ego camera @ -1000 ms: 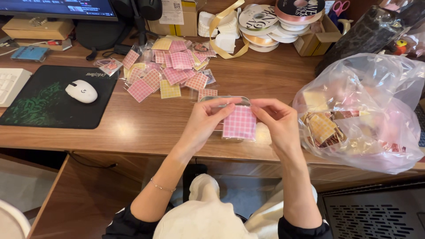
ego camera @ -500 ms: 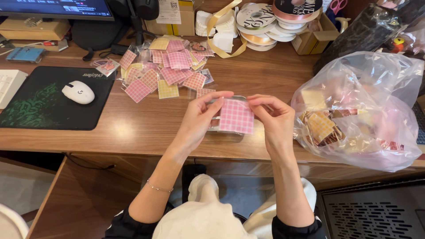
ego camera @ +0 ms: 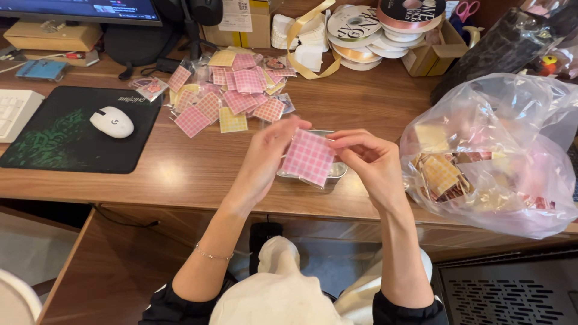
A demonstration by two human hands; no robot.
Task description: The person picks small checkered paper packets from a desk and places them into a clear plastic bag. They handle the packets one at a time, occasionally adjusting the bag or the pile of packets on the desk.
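I see both hands raised just above the front edge of the brown wooden desk (ego camera: 373, 102), meeting over its middle. My left hand (ego camera: 265, 157) has its fingers curled in and pinches the left edge of a small square packet of pink-and-white checked material in clear wrap (ego camera: 309, 157); my right hand (ego camera: 370, 161) does the same on the packet's right edge, thumb and forefinger closed on it, the other fingers loosely bent. The packet sits tilted between the two hands, one corner pointing down. Directly beneath it, resting on the desk near the front edge, is a small shiny metal tin (ego camera: 335, 171), mostly hidden by the packet; I cannot tell whether the packet touches it. Farther back, toward the middle of the desk, lies a loose heap of similar pink and yellow checked packets (ego camera: 232, 96). At the right end of the desk a large clear plastic bag (ego camera: 500, 150) bulges with more packets in yellow and brown tones, just beside my right hand. Toward the left end a white computer mouse (ego camera: 112, 122) rests on a black mouse mat (ego camera: 54, 144), and along the back edge stand rolls of ribbon (ego camera: 361, 30).
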